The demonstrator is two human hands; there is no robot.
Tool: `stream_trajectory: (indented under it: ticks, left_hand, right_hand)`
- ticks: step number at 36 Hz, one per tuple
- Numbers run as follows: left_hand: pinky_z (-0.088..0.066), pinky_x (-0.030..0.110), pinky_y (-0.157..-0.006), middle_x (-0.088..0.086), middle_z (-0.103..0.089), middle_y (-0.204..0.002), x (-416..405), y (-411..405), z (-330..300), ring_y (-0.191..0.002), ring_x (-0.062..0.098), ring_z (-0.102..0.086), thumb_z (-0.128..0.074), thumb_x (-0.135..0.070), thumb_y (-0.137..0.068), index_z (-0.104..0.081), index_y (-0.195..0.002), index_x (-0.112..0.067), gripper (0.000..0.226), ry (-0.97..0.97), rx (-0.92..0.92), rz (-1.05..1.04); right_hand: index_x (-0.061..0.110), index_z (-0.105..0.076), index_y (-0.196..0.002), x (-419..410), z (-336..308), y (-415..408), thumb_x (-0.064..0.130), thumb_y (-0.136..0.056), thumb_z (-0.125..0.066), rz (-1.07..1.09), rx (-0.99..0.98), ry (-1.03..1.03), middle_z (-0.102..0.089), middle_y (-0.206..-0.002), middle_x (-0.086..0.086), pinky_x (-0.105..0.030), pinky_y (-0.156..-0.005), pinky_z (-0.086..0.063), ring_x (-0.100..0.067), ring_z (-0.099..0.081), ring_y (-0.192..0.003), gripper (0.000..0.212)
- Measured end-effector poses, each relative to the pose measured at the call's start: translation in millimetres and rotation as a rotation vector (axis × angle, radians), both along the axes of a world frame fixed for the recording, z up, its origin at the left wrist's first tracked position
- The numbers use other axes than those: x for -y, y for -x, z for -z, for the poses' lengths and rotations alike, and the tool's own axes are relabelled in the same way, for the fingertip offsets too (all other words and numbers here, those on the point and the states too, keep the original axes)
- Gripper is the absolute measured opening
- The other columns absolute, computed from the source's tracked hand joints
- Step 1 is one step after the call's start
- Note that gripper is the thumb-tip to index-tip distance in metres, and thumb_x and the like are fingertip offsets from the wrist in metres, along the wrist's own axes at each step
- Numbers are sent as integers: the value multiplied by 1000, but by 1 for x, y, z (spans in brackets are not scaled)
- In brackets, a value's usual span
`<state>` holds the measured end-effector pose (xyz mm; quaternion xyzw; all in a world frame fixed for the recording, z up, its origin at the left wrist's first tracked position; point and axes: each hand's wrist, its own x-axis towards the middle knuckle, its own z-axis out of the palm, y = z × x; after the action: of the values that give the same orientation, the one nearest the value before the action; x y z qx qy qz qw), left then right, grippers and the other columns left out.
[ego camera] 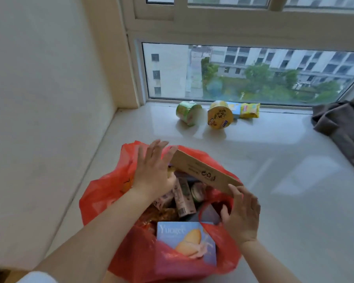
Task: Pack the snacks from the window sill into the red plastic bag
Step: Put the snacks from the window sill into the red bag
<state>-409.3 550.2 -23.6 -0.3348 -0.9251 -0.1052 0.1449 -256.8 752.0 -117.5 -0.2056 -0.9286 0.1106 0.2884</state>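
Brown box over red bag.
Left hand flat on its far end; right hand grips near end.

Translucent red plastic bag; plain brown cardboard box with black print; pale blue box with yellow-orange picture; green cup; yellow cup; yellow packet; grey cloth; glossy white sill.

The red plastic bag stands open near the window sill's front edge, holding boxes. Two noodle cups lie tipped by the back edge.
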Motion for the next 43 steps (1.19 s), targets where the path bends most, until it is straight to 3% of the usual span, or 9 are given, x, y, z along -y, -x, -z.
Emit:
stream_trajectory:
  ticks: [4, 7, 10, 13, 23, 27, 33, 38, 43]
  left_hand:
    - [13, 54, -112, -6, -18, -154, -41, -8, -6, -145, 20, -4, -51, -43, -86, -14, -147, -38, 72, 239, 103, 194]
    - [13, 57, -113, -9, -13, -156, -64, -10, -2, -147, 18, -2, -46, -49, -90, -1, -148, -40, 75, 402, 144, 249]
    - [3, 59, -115, -8, -25, -151, -78, -11, 6, -145, 18, -12, -53, -45, -89, -8, -149, -38, 75, 440, 222, 243]
    - [-15, 61, -111, -3, -31, -145, -84, -11, 12, -139, 23, -22, -56, -37, -88, -25, -145, -36, 65, 499, 253, 218]
    - [-26, 59, -104, -3, -30, -144, -83, -6, 27, -136, 25, -23, -58, -27, -85, -30, -139, -44, 63, 538, 287, 79]
    - [-21, 64, -104, -4, -29, -147, -84, -10, 24, -139, 22, -21, -58, -27, -84, -29, -138, -40, 63, 544, 303, 41]
    - [-19, 59, -108, -5, -21, -154, -85, -19, 26, -144, 21, -14, -56, -44, -80, -25, -142, -38, 70, 572, 370, 67]
    - [-12, 60, -111, -4, -19, -156, -97, -25, 28, -146, 23, -9, -46, -37, -87, -25, -145, -38, 62, 574, 473, 93]
    - [-18, 47, -113, -4, -32, -151, -107, -26, 24, -139, 21, -25, -40, -29, -91, -40, -139, -33, 48, 467, 532, 83]
  right_hand:
    - [10, -45, -131, -28, 4, -8, 21, -57, -76, 158, 232, 121, -48, -120, -15, -45, -88, -39, -36, -49, -104, 81]
    - [14, -27, -146, -44, -3, -6, 34, -72, -75, 312, 534, 300, -37, -139, -12, -43, -94, -41, -34, -43, -120, 90]
    - [19, -40, -139, -57, 2, -4, 37, -84, -63, 343, 676, 488, -42, -137, -7, -37, -95, -42, -28, -45, -122, 62]
    - [21, -66, -104, -63, 1, -4, 27, -89, -51, 326, 702, 560, -63, -113, -8, -30, -80, -47, -29, -59, -104, 22]
    - [10, -50, -69, -97, -17, -27, 12, -90, -38, 416, -25, 775, -56, -71, -10, -37, -65, -37, -31, -51, -73, 24]
    - [9, -48, -68, -106, -51, -20, 22, -75, -29, 321, -173, 727, -51, -65, -6, -32, -60, -30, -27, -45, -66, 24]
    - [6, -48, -67, -103, -88, 2, 14, -81, -37, 63, -297, 709, -46, -57, 1, -19, -51, -30, -11, -40, -55, 20]
    - [3, -55, -71, -125, -71, -3, 4, -91, -41, 133, -52, 766, -56, -65, -9, -33, -59, -36, -26, -50, -66, 25]
    - [14, -63, -77, -149, -71, -2, 5, -84, -46, -135, 608, 692, -68, -84, -6, -33, -80, -48, -26, -62, -85, 21]
